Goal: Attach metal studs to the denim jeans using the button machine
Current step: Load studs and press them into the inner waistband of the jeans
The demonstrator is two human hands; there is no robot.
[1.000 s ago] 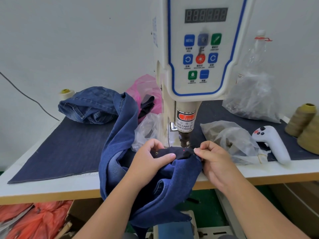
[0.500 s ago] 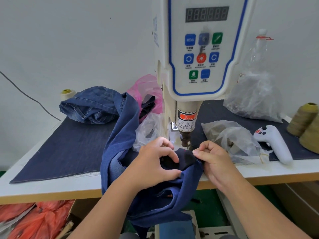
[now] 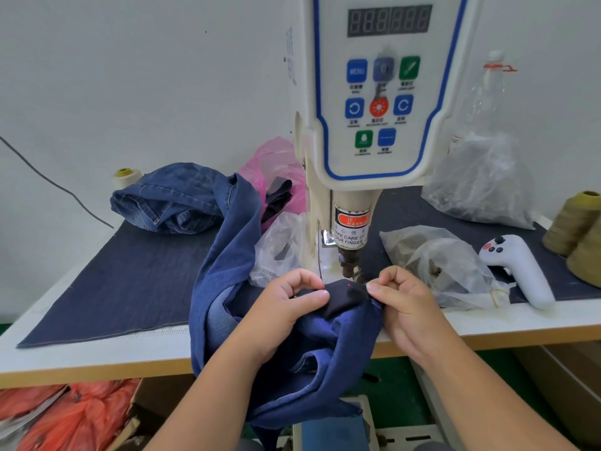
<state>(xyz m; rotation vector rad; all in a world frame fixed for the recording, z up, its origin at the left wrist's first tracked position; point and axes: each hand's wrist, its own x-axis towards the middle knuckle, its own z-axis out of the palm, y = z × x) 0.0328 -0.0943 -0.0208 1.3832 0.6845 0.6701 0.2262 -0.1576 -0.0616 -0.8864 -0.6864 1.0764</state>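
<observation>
Denim jeans (image 3: 286, 353) draped over the front edge of the counter (image 3: 97, 356), a dark fold stretched flat just below the punch of the button machine (image 3: 377, 92). Left hand (image 3: 286, 307) pinches the fold between curled fingers (image 3: 312, 281) and thumb; right hand (image 3: 403, 304) pinches its opposite edge in the same way. A red laser dot (image 3: 348, 284) lies on the cloth between the hands. Second jeans (image 3: 172, 200) bunched at rear left; plastic bags (image 3: 445, 265), white handheld controller (image 3: 517, 268) and thread cones (image 3: 575, 222) at right.
</observation>
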